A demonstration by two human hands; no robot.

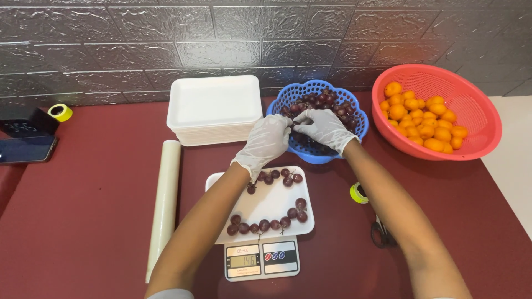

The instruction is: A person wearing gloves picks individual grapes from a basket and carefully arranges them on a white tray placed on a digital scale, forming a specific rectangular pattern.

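Observation:
Both of my hands wear white gloves and reach into a blue basket (354,113) of dark red grapes (317,101). My left hand (265,143) and my right hand (324,128) meet at the basket's near left side, fingers closed around grapes there. Just below my arms, a white foam tray (271,202) sits on a small kitchen scale (261,258). Several loose grapes (266,225) lie along the tray's front and back edges.
A stack of white foam trays (213,108) stands at the back. A roll of clear film (164,199) lies to the left. At the right sits a red basket (476,111) of small oranges (424,122). Tape roll (358,192), scissors (381,232), phone (26,148) nearby.

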